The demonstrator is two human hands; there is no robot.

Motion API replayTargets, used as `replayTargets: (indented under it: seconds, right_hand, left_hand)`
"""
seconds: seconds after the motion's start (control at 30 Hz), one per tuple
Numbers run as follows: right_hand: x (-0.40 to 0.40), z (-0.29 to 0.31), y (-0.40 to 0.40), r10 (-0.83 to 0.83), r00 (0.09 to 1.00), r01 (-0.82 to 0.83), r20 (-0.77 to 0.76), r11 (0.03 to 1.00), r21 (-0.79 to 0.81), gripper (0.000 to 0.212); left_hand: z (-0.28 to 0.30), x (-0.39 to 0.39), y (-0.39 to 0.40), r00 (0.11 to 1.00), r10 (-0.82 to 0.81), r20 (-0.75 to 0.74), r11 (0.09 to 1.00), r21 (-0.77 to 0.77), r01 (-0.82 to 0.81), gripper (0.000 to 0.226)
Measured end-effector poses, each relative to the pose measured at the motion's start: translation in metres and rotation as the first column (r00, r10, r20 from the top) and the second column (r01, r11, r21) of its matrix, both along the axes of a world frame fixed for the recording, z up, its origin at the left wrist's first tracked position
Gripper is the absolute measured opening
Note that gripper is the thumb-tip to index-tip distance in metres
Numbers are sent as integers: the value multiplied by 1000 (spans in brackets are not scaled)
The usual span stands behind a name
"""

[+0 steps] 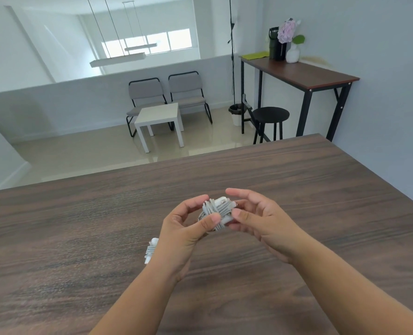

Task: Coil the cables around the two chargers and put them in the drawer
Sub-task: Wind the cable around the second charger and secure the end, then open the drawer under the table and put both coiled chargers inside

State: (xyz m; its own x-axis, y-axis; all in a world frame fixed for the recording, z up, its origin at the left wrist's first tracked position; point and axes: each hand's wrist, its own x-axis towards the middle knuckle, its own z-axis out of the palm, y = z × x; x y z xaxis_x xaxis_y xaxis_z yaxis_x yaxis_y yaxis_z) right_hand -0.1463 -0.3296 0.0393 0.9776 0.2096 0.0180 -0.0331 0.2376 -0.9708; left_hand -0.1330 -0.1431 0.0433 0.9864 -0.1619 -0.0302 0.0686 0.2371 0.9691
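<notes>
**Charger held in both hands above the table, second charger lying on the wood**

From my remote seat, head view only. Both hands are raised just over the dark wood table, meeting near its middle.

Left hand: fingers curled round the white charger, thumb pressed on its near face, forefinger over the far edge. Firm hold.

Right hand: thumb and lower fingers pinch the charger's right end; forefinger lifted and arched above it, not touching that I can see.

The charger is wound with its pale grey cable, turns crossing in two directions over the body. A short stretch of cable shows near the left thumb; I cannot tell whether its end is tucked in.

Second charger: lies on the table just left of the left wrist, partly hidden behind it. Cable turns are visible round it. It is apart from both hands.

No drawer in this view.

Background: two grey chairs behind a small white side table, a black stool beside a tall desk carrying a vase of flowers.
</notes>
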Motion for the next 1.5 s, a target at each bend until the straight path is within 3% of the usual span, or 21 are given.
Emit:
replayTargets:
  seconds: [0.2, 0.4, 0.6, 0.87, 1.0, 1.07, 1.13, 1.17, 1.27, 1.33, 1.43, 1.5]
  right_hand:
    - [21, -32, 13, -143, 986, 146, -87, 989, 30, 36]
    - [28, -61, 32, -120, 981, 116, -154, 993, -38, 31]
    - [28, -77, 48, -44, 982, 32, -184, 997, -64, 28]
    - [23, -92, 76, -27, 987, 13, -159, 996, -90, 26]
    - [22, -94, 82, -52, 992, 39, -118, 993, -108, 25]
    - [22, -96, 82, -60, 993, 47, -105, 991, -122, 24]
    - [22, -99, 82, -63, 994, 48, -87, 987, -155, 25]
    - [22, -100, 82, -61, 995, 47, -74, 984, -171, 26]
    - [19, -100, 83, -34, 999, 26, -34, 980, -198, 31]
    - [15, -100, 81, 57, 998, -62, -27, 977, -204, 38]
    - [11, -102, 76, 228, 973, -194, 38, 894, -404, 67]
    - [10, -103, 77, 270, 957, -172, 107, 822, -542, 77]
  left_hand:
    - [-20, 4, 12, 997, 67, -33, 924, 379, -50, 49]
    - [-42, 8, 32, 995, 27, -99, 818, 574, 35, 39]
    - [-60, -6, 47, 993, 73, -96, 787, 617, 2, 34]
    - [-62, -19, 66, 986, 154, 68, 620, 770, -150, 22]
    - [-50, -27, 77, 924, 308, 225, 579, 726, -370, 4]
    - [-49, -25, 91, 869, 384, 314, 577, 653, -491, 7]
    - [-54, -20, 106, 849, 308, 429, 499, 687, -529, 12]
    - [-58, -17, 113, 871, 212, 442, 457, 743, -488, 26]
    - [-66, -9, 125, 971, -95, 219, 436, 886, -157, 79]
    - [-70, -4, 128, 967, -229, 112, 414, 910, -7, 96]
    - [-76, 5, 129, 949, -305, 84, 414, 909, 53, 99]
    - [-79, 8, 127, 948, -300, 105, 455, 889, 46, 90]
